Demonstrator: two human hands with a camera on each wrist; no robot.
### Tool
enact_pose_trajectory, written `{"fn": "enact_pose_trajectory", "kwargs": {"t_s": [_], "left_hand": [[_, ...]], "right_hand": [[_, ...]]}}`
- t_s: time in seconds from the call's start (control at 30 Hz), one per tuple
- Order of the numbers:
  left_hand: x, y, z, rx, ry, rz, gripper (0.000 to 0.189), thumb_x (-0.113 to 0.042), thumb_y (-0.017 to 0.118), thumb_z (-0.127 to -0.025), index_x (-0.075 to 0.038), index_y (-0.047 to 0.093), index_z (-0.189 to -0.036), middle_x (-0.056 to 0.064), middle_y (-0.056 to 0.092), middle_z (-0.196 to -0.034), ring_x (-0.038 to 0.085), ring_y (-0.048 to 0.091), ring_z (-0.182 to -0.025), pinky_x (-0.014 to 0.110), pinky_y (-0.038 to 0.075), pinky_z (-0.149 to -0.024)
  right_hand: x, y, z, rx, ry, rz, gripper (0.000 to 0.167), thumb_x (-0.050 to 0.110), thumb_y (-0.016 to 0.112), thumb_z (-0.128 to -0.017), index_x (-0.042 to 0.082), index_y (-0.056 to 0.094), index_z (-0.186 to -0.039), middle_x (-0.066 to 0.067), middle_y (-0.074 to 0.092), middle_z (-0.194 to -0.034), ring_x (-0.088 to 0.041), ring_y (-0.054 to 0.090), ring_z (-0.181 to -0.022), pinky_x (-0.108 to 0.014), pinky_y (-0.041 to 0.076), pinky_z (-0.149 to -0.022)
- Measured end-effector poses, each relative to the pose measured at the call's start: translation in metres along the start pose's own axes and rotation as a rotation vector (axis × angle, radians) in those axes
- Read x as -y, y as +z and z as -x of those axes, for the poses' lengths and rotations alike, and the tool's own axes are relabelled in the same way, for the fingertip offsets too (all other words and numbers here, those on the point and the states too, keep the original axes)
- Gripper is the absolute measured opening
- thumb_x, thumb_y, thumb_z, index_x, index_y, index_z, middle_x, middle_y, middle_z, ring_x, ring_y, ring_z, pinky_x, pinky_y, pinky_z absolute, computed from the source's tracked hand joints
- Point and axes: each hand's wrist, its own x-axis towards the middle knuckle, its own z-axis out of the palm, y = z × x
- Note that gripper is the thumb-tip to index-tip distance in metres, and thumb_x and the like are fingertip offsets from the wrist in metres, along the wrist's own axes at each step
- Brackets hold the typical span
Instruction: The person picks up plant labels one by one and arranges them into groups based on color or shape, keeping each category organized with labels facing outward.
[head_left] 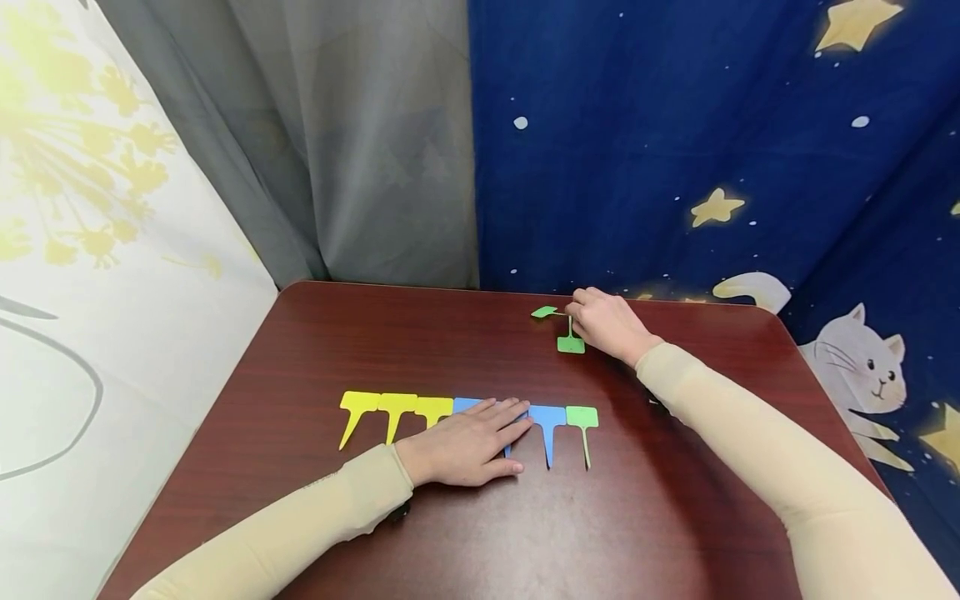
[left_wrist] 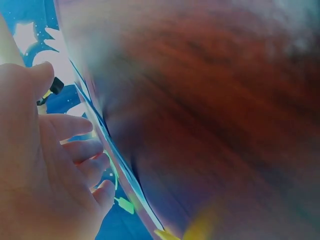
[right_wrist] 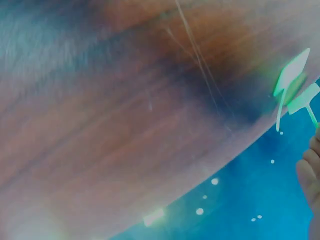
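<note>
A row of T-shaped plant labels lies across the table: three yellow labels (head_left: 359, 402), blue labels (head_left: 549, 417) and one green label (head_left: 582, 417) at the right end. My left hand (head_left: 472, 446) rests flat over the middle of the row, fingers pointing right, partly hiding the blue labels and a yellow one. Near the table's back edge, my right hand (head_left: 607, 321) pinches the thin stem of a green plant label (head_left: 543, 312), its flat head pointing left. Another green label (head_left: 571, 344) is just below those fingertips, its stem running up towards them.
The dark red wooden table (head_left: 450, 350) has rounded back corners. Close behind it hang a grey curtain (head_left: 390, 150) and a blue starry curtain (head_left: 637, 150). A white patterned cloth (head_left: 112, 350) borders the left side.
</note>
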Motion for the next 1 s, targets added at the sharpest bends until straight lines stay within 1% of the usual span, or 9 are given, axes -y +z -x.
{"fn": "enact_pose_trajectory", "kwargs": {"t_s": [0.13,0.23,0.4,0.57,0.77,0.9,1.0], "left_hand": [[0.0,0.0,0.0,-0.007,0.005,-0.006,0.074,-0.062,0.031,-0.104,-0.013,0.032,-0.159,0.008,0.023,-0.166,0.022,0.02,-0.152,0.042,0.019,-0.122],[0.0,-0.001,0.0,-0.01,0.007,-0.005,0.072,-0.06,0.032,-0.104,-0.012,0.033,-0.159,0.008,0.023,-0.166,0.022,0.02,-0.152,0.042,0.018,-0.122],[0.0,-0.003,0.0,-0.008,0.009,-0.004,0.071,-0.058,0.035,-0.105,-0.012,0.033,-0.159,0.009,0.023,-0.166,0.022,0.019,-0.152,0.042,0.018,-0.122],[-0.001,-0.008,-0.003,0.001,0.004,-0.017,0.071,-0.058,0.035,-0.105,-0.013,0.032,-0.159,0.007,0.02,-0.166,0.021,0.016,-0.153,0.041,0.016,-0.122],[-0.001,-0.011,-0.004,0.003,0.0,-0.015,0.071,-0.058,0.037,-0.105,-0.013,0.03,-0.16,0.007,0.019,-0.167,0.021,0.015,-0.153,0.041,0.015,-0.123],[0.0,-0.012,-0.002,0.0,-0.006,-0.018,0.07,-0.057,0.036,-0.105,-0.013,0.03,-0.16,0.008,0.02,-0.167,0.022,0.015,-0.153,0.042,0.017,-0.122],[0.0,-0.013,0.001,0.006,-0.014,-0.016,0.07,-0.057,0.035,-0.105,-0.013,0.03,-0.16,0.008,0.02,-0.167,0.023,0.014,-0.153,0.042,0.017,-0.122]], "right_hand": [[0.0,-0.008,-0.005,-0.037,-0.041,0.013,0.011,0.004,0.062,-0.09,0.005,0.073,-0.088,-0.006,0.053,-0.08,-0.023,0.048,-0.071,-0.035,0.051,-0.053],[0.001,-0.014,-0.006,-0.051,-0.072,0.013,0.01,0.004,0.063,-0.09,0.004,0.073,-0.089,-0.007,0.053,-0.081,-0.023,0.048,-0.071,-0.033,0.051,-0.054],[0.003,-0.024,-0.003,-0.072,-0.12,0.016,0.007,0.002,0.066,-0.089,0.004,0.072,-0.091,-0.007,0.053,-0.082,-0.023,0.048,-0.072,-0.033,0.051,-0.053],[0.006,-0.036,0.006,-0.084,-0.157,0.035,0.006,0.0,0.068,-0.086,0.002,0.071,-0.091,-0.008,0.054,-0.085,-0.026,0.05,-0.074,-0.036,0.052,-0.053],[0.013,-0.051,0.02,-0.08,-0.195,0.024,0.013,0.0,0.074,-0.084,0.0,0.072,-0.097,-0.01,0.056,-0.086,-0.025,0.05,-0.075,-0.034,0.053,-0.057],[0.022,-0.056,0.034,-0.088,-0.221,0.008,0.016,0.001,0.075,-0.082,-0.001,0.073,-0.098,-0.011,0.057,-0.088,-0.026,0.051,-0.077,-0.035,0.055,-0.059],[0.029,-0.057,0.047,-0.088,-0.243,0.018,0.018,0.0,0.075,-0.08,-0.001,0.072,-0.097,-0.011,0.056,-0.088,-0.026,0.05,-0.077,-0.035,0.054,-0.059]]}}
